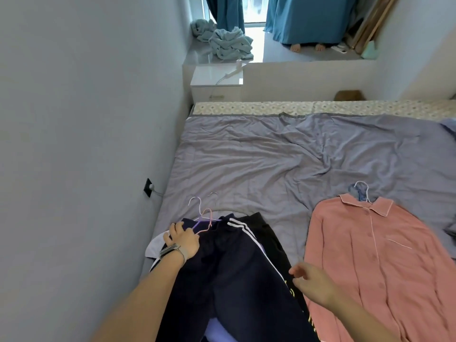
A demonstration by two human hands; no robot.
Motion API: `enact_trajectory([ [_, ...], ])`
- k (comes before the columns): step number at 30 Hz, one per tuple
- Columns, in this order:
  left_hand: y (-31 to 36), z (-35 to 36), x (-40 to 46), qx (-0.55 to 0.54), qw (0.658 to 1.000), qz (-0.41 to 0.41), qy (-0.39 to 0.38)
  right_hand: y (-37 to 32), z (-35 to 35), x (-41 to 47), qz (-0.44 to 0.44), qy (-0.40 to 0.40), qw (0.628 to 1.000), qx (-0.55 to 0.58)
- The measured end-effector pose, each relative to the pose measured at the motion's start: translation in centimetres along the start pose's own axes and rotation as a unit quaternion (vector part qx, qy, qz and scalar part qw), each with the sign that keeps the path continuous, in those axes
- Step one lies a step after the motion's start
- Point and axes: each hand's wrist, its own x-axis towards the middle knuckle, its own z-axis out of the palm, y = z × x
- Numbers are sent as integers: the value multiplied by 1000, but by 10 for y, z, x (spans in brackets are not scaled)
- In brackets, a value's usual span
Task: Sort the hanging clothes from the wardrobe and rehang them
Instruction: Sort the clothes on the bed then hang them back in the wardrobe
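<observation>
A pile of dark clothes lies at the near left of the bed, topped by navy track trousers [229, 262] with white side stripes. Thin pink and purple hangers [203, 219] stick out of the pile's far end. My left hand [182, 239], with a watch on the wrist, rests on the top of the navy trousers beside the hangers, fingers curled into the cloth. A black garment [267, 233] lies under the trousers on the right. My right hand [312, 282] hovers with loose fingers between the pile and a pink button shirt [377, 262] laid flat on its white hanger [362, 193].
The bed's grey-blue sheet [271, 156] stretches far ahead. A wall runs along the left with a socket [148, 187]. Beyond the bed stand a white cabinet [217, 82], crumpled teal cloth [227, 43] on a ledge and blue curtains [303, 18].
</observation>
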Motion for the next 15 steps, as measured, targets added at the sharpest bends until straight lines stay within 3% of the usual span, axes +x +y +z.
enact_trajectory([
  [7, 93, 32, -25, -45, 993, 101, -33, 66, -14, 3, 50, -1, 999, 17],
  [15, 248, 66, -98, -66, 976, 201, -43, 180, -114, -7, 64, 66, 995, 29],
])
